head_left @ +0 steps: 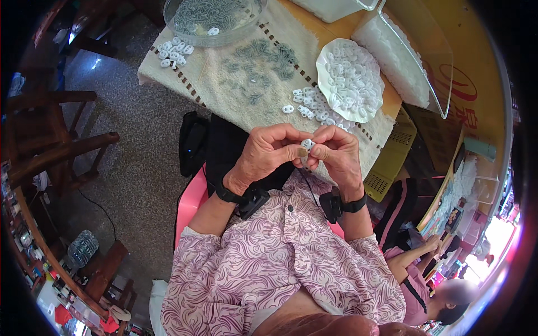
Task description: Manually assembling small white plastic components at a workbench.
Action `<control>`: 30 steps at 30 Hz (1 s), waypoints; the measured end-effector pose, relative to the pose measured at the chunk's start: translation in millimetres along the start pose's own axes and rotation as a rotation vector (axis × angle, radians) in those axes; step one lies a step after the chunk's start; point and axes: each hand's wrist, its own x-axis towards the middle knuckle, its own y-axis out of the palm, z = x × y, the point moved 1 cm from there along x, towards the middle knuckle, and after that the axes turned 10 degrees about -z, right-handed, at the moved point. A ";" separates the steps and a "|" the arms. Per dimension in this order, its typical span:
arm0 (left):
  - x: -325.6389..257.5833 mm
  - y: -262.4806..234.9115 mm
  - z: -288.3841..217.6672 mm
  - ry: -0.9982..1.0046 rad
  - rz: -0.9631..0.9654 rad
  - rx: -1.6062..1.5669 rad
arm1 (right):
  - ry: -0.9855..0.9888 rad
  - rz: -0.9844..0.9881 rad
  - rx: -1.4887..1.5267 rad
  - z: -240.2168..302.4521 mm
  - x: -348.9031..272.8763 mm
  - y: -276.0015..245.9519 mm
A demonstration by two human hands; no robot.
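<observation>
My left hand [268,152] and my right hand [340,155] meet in front of my chest, near the table's front edge. Between their thumbs and fingertips they pinch one small white two-hole cord lock [307,144]; both hands are closed on it. Just beyond lies a loose group of similar white pieces [305,103] beside a scalloped white plate [323,71] heaped with more. Small grey metal springs [263,59] are scattered over the cloth. A round clear tub [193,40] at the far left holds a mass of springs, and another cluster of white pieces [172,51] sits below it.
A beige cloth [207,73] covers the tabletop. At the right stands a clear bin [412,67] of white parts, with a cardboard box [476,56] behind it and a yellow crate [386,162] below. Wooden chairs [50,140] are at the left. Another person [420,280] sits lower right.
</observation>
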 end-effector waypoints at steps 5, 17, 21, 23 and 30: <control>-2.1 1.3 -3.8 -0.004 0.028 -0.004 | 0.060 0.014 0.030 1.5 -0.1 1.2; -6.5 -2.2 -9.5 0.104 0.041 0.107 | 0.172 0.056 0.027 4.9 5.6 5.2; -4.1 5.9 -16.7 0.104 0.041 0.080 | 0.213 0.068 0.097 -1.2 12.6 -1.7; -4.4 8.1 -16.4 0.065 0.025 0.072 | 0.191 0.096 0.110 -0.5 12.1 -4.4; 1.1 26.2 -31.3 0.125 0.019 0.041 | 0.194 0.043 0.226 13.0 7.1 -3.8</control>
